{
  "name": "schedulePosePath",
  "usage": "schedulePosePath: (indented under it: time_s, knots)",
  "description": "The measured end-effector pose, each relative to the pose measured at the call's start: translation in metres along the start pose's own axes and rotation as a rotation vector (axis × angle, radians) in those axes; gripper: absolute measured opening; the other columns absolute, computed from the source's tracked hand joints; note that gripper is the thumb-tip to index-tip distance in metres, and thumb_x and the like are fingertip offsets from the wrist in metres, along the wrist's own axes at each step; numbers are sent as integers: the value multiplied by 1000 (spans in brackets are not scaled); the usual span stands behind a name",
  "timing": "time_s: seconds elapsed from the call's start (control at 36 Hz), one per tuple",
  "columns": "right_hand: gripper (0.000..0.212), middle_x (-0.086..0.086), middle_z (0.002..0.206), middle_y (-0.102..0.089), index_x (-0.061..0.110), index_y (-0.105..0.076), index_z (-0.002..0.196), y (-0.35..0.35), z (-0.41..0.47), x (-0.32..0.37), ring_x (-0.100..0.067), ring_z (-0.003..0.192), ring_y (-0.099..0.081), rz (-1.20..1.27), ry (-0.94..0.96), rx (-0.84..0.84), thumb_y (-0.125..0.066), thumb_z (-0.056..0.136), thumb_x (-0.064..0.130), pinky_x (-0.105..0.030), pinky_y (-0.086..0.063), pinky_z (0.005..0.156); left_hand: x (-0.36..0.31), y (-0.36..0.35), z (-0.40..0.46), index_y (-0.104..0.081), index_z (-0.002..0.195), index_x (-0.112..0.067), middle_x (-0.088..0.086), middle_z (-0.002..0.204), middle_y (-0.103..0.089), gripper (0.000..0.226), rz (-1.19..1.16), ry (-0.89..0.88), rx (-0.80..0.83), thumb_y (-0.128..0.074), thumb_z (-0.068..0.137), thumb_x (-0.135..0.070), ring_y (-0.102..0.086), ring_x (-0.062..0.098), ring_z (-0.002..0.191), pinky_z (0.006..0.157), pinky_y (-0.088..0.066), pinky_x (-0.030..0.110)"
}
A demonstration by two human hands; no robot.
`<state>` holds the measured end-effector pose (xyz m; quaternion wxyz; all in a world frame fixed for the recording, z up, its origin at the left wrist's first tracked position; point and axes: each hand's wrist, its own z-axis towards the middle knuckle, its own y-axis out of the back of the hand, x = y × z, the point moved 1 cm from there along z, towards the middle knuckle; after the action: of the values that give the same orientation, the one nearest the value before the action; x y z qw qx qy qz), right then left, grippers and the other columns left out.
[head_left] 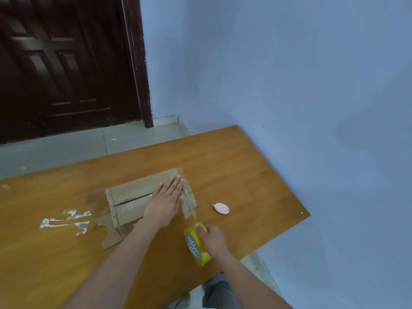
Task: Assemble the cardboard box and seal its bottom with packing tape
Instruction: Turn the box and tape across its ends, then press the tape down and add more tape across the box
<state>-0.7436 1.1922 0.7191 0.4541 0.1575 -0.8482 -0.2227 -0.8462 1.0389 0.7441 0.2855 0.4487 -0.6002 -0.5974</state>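
**Box pressed flat, tape drawn off roll**

A brown corrugated cardboard box (pixel 136 197) is seen lying on the orange wood-grain counter (pixel 245 166), approx. mid-counter, w/ its flaps folded shut & a centre seam showing. Loose notched flaps are spread flat on the counter at its near-left side. The left hand (pixel 166 202) is laid palm-down on the box's right part, fingers straight & together, pressing. A strip of clear glossy tape (pixel 188 208) is stretched from the box's right end to the yellow tape roll (pixel 196 244), which is held upright just near-right of the box by the right hand (pixel 213 238); its grip is curled round the roll's rim, thumb on top. A small pink oval cutter (pixel 221 208) is lying to the right, apart from the box. White scraped residue patches (pixel 66 220) are seen at left.
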Motion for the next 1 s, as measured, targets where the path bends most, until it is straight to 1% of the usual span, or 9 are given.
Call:
schedulePosePath:
  time_s: [0.11, 0.19, 0.28, 0.44, 0.56, 0.67, 0.81, 0.89, 1.0]
  knots:
    - [43, 5, 61, -44, 18, -40, 62, -2, 3, 8, -16, 66, -47, -107, -40, 21, -46, 95, 45, -28, -34, 60, 0, 6, -4, 10, 150, -21, -7, 158, 10, 57, -86, -16, -28, -16, 103, -39, 5, 9, 146, 118, 2, 30]
    - [39, 5, 69, -50, 20, -44, 69, -5, 3, 9, -18, 75, -51, -119, -48, 46, -41, 97, 47, -30, -38, 67, 0, 12, -6, -21, 150, -20, -3, 157, -19, 54, -202, -52, -149, -39, 101, -32, -23, 19, 141, 116, -16, 34]
    - [41, -6, 94, -62, 12, -55, 94, -8, 3, 7, -25, 91, -58, -119, -42, 58, -35, 99, 47, -33, -42, 77, -6, 13, -10, -59, 121, -14, 2, 131, -54, 27, -173, -100, -258, -52, 95, -18, -47, 24, 123, 100, -34, 37]
    - [49, -8, 99, -60, 12, -53, 99, -11, 3, 4, -23, 91, -56, -142, -5, 52, -23, 99, 50, -36, -44, 83, -23, 8, -22, -70, 101, -9, 6, 113, -67, 29, -54, -84, -427, -47, 90, -23, -62, 28, 111, 94, -48, 42]
    - [59, -9, 127, -59, 12, -56, 124, -11, 8, -1, -25, 118, -53, -12, -33, 57, -17, 100, 49, -31, -38, 96, -28, -13, -37, -30, 146, -6, 11, 153, -24, 81, 53, -43, -191, -50, 87, -59, -21, 30, 143, 117, -14, 47]
    - [51, -3, 122, -60, 21, -58, 116, -11, 7, -4, -18, 115, -53, 119, 8, 67, -16, 101, 45, -25, -35, 92, -30, -26, -39, 25, 141, -11, 8, 152, 27, 112, 173, 24, -70, -26, 74, -85, 28, 26, 140, 112, 22, 47]
    - [58, -8, 129, -56, 14, -54, 128, -3, 16, -5, -23, 120, -50, 116, -73, 95, -16, 101, 48, -30, -35, 96, -28, -24, -32, 29, 138, -13, 4, 149, 31, 120, 150, 64, -57, -30, 66, -89, 31, 22, 138, 112, 22, 46]
    - [46, -12, 115, -57, 11, -52, 118, 13, 33, -7, -28, 107, -54, 82, -102, -8, -24, 101, 42, -33, -38, 86, -27, -24, -33, 31, 137, -14, 4, 150, 30, 121, 146, 55, -53, -29, 65, -91, 31, 23, 138, 112, 22, 44]
    - [42, -20, 134, -39, 5, -39, 132, 40, 61, -14, -35, 117, -45, -196, -70, -235, -50, 95, 22, -35, -38, 90, -28, -21, -33, 17, 144, -14, 3, 153, 20, 122, 116, 52, -62, -33, 64, -91, 25, 23, 140, 114, 17, 43]
